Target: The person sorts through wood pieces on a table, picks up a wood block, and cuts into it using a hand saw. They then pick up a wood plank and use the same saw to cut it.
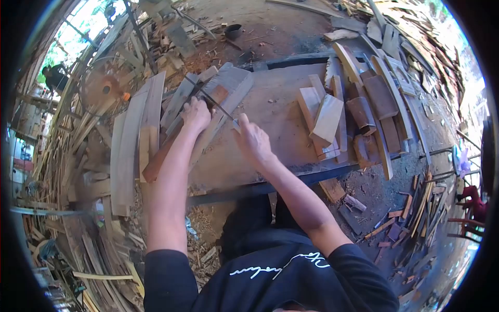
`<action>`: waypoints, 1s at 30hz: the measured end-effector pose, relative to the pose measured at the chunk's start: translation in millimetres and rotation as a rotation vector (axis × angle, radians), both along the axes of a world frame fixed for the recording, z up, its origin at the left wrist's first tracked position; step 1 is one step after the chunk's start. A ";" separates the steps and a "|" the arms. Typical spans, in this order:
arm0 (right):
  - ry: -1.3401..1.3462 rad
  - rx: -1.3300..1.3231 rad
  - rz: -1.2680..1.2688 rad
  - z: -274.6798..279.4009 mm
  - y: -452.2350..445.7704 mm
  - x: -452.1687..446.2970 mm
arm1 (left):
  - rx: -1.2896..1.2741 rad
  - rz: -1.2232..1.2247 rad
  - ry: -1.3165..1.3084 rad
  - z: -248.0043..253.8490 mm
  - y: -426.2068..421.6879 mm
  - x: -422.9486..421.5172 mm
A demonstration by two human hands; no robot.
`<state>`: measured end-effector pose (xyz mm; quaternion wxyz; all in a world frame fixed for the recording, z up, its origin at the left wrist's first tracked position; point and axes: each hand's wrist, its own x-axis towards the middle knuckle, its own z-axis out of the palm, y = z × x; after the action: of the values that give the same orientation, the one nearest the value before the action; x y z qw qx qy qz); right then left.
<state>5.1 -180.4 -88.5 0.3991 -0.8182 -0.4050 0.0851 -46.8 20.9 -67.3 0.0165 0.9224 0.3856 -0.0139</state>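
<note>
My right hand is closed around the near end of a long, narrow, dark-bladed tool, which looks like a saw seen edge-on. Its blade slants up and left, past the fingers of my left hand. My left hand grips a reddish-brown wooden board from above, with the fingers curled down and partly hidden. Under and beside that board lie greyish planks, at the left end of a wide wooden workbench.
Wooden blocks and brown hollow-looking pieces lie on the bench's right side. Long boards lean at its left, near a fan. A dark bowl sits beyond the bench. Scrap wood litters the ground.
</note>
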 end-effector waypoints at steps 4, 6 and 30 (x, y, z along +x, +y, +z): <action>0.019 0.128 0.011 -7.2 -57.9 -5.7 | -0.013 -0.010 -0.007 2.8 -5.9 0.2; 0.032 0.073 0.010 -7.8 -109.3 -19.9 | -0.007 -0.010 0.022 11.9 -7.2 -0.4; -0.028 -0.090 0.035 8.0 -28.2 -6.3 | 0.024 0.364 -0.363 -28.2 -27.2 2.1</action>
<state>-1.1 -208.6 -80.5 0.3547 -0.8291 -0.4207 0.0987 -44.7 -6.3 -95.5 0.0767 0.8252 0.5364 0.1595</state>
